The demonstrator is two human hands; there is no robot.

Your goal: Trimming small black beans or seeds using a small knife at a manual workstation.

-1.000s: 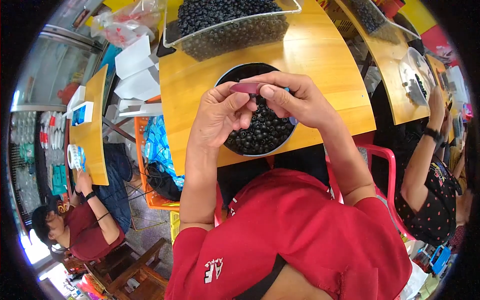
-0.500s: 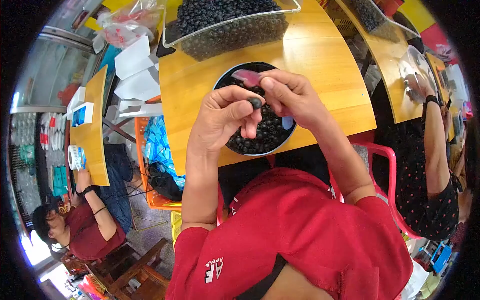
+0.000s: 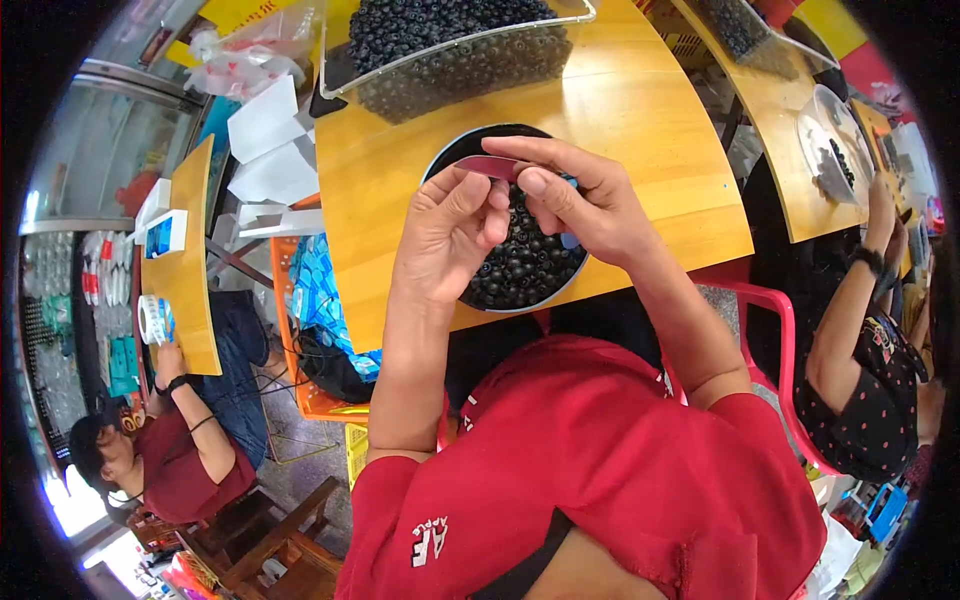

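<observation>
My right hand is closed on a thin, pinkish-red, slightly curved strip, pinched at its right end. My left hand is at the strip's other end, with thumb and fingers drawn together. Whatever may be in its pinch is hidden. Both hands hover over a round bowl with a pale blue rim, set at the near edge of the wooden table. Small, round, black bead-like pieces lie in the bowl. A blue bit shows beside my right hand at the bowl's right side.
A clear bin heaped with similar dark pieces stands at the table's far side. An orange crate with blue packets is at the left. Co-workers sit at side tables left and right. A pink chair stands at the right.
A dark round piece seen in my left fingertips is now out of sight. The strip has turned more level, and my hands are closer together. The right-hand co-worker's arm has drawn back from a clear tub.
</observation>
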